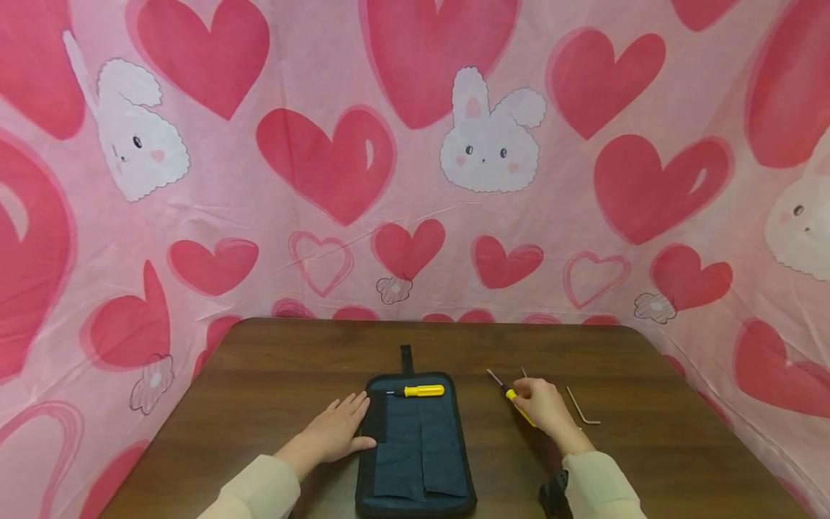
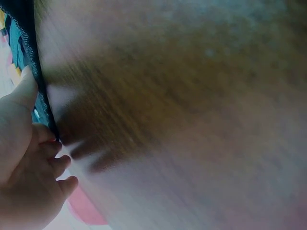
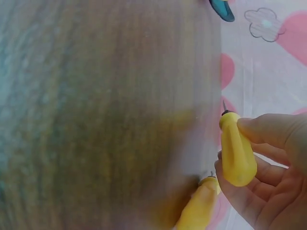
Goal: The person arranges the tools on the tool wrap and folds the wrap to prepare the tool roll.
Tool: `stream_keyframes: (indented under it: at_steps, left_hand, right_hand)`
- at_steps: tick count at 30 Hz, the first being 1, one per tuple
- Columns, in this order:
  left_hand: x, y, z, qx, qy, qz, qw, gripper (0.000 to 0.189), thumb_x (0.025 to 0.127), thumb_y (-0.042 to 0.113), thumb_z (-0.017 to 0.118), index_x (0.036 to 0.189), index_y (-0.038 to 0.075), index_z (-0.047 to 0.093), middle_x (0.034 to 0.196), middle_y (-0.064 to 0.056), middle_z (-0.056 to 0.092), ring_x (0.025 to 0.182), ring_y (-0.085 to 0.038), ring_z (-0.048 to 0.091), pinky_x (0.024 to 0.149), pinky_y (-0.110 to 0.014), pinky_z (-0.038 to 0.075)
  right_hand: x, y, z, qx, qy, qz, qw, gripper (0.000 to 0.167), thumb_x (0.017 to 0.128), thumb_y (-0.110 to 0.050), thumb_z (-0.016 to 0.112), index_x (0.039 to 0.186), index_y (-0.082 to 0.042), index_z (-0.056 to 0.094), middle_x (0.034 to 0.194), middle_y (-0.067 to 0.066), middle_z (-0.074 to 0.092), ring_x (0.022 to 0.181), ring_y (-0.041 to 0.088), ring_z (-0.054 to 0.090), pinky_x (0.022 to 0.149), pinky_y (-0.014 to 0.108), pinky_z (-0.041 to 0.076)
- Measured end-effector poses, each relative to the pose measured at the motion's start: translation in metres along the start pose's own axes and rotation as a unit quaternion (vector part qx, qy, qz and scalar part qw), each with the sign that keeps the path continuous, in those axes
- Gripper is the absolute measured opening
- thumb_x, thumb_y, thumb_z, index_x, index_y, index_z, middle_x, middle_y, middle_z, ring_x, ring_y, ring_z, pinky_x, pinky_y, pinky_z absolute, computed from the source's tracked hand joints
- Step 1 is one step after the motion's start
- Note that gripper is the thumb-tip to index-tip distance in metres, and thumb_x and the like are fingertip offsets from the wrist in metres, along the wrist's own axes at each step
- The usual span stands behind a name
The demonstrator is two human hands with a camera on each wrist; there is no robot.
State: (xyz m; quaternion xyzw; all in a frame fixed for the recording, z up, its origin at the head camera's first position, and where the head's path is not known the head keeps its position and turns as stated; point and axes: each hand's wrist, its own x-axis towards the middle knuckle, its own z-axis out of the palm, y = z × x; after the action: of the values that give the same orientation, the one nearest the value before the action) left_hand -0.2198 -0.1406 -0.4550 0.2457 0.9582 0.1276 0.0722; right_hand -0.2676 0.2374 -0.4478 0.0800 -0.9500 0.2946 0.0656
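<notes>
A dark blue tool pouch [image 1: 398, 461] with black trim lies spread on the table. Across its far end lies a yellow-handled screwdriver [image 1: 424, 391], its shaft toward the black loops on the left side. My left hand [image 1: 331, 430] rests along the pouch's left edge, fingers extended and thumb on the border; the left wrist view shows that hand [image 2: 33, 153] at the pouch edge [image 2: 42, 91]. To the right, my right hand [image 1: 547, 407] pinches another yellow screwdriver [image 3: 237, 153] by its handle, shaft pointing away. Close under that hand lies one more yellow screwdriver [image 3: 199, 206], mostly hidden in the head view.
An L-shaped hex key [image 1: 582, 409] lies on the brown wooden table [image 1: 311, 346] right of my right hand. A black strap [image 1: 406, 358] extends from the pouch's far end. A pink heart-patterned cloth [image 1: 415, 194] hangs behind and beside the table.
</notes>
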Motion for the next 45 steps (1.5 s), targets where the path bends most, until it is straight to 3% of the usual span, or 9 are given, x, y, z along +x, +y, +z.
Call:
stream_keyframes:
  at_steps: [8,18,24,30,37,45]
  left_hand:
    - [-0.001,0.0,0.0,-0.003,0.002,0.003,1.0,0.075,0.086,0.047,0.058,0.134,-0.007,0.04,0.141,-0.02,0.035,0.13,-0.036,0.029,0.103,-0.053,0.023]
    - [0.0,0.0,0.001,-0.002,0.001,0.002,1.0,0.075,0.086,0.048,0.057,0.135,-0.006,0.04,0.141,-0.019,0.035,0.131,-0.036,0.029,0.103,-0.053,0.023]
    - [0.0,0.0,0.001,-0.002,0.004,0.002,1.0,0.075,0.085,0.047,0.059,0.134,-0.007,0.04,0.141,-0.02,0.036,0.13,-0.037,0.029,0.103,-0.053,0.023]
    - [0.001,0.0,0.002,0.006,-0.001,-0.001,1.0,0.075,0.086,0.048,0.057,0.135,-0.006,0.039,0.141,-0.019,0.035,0.13,-0.036,0.029,0.103,-0.052,0.024]
    - [0.001,-0.001,0.002,0.006,0.0,0.001,1.0,0.076,0.085,0.049,0.057,0.135,-0.006,0.039,0.141,-0.019,0.035,0.13,-0.036,0.029,0.103,-0.052,0.024]
    - [0.001,0.001,0.001,0.004,0.0,0.001,1.0,0.075,0.086,0.048,0.057,0.135,-0.006,0.039,0.142,-0.019,0.035,0.131,-0.035,0.029,0.103,-0.052,0.023]
  right_hand:
    - [0.001,-0.007,-0.001,0.005,0.021,-0.039,0.999,0.022,0.079,0.0,0.068,0.1,0.004,0.066,0.088,0.012,0.066,0.077,0.027,0.061,0.071,0.045,0.05]
    - [0.004,-0.021,-0.003,0.016,0.022,-0.045,0.9986,0.023,0.081,-0.003,0.068,0.104,0.0,0.067,0.091,0.009,0.066,0.081,0.025,0.061,0.071,0.044,0.05]
    - [0.006,-0.03,-0.001,0.026,0.026,-0.074,0.9966,0.022,0.08,-0.001,0.068,0.102,-0.001,0.068,0.089,0.006,0.065,0.079,0.023,0.06,0.072,0.042,0.05]
    - [0.01,-0.04,0.004,0.035,0.015,-0.097,0.9946,0.02,0.078,0.003,0.069,0.098,-0.001,0.069,0.086,0.002,0.063,0.073,0.016,0.055,0.068,0.034,0.05]
    - [0.016,-0.056,0.011,0.023,0.0,-0.159,0.987,0.019,0.077,0.004,0.069,0.096,0.0,0.069,0.084,0.001,0.062,0.07,0.014,0.055,0.063,0.028,0.049]
    - [0.02,-0.071,0.02,0.017,-0.043,-0.174,0.9837,0.02,0.081,-0.001,0.068,0.101,-0.002,0.068,0.084,-0.003,0.059,0.072,0.013,0.054,0.069,0.029,0.051]
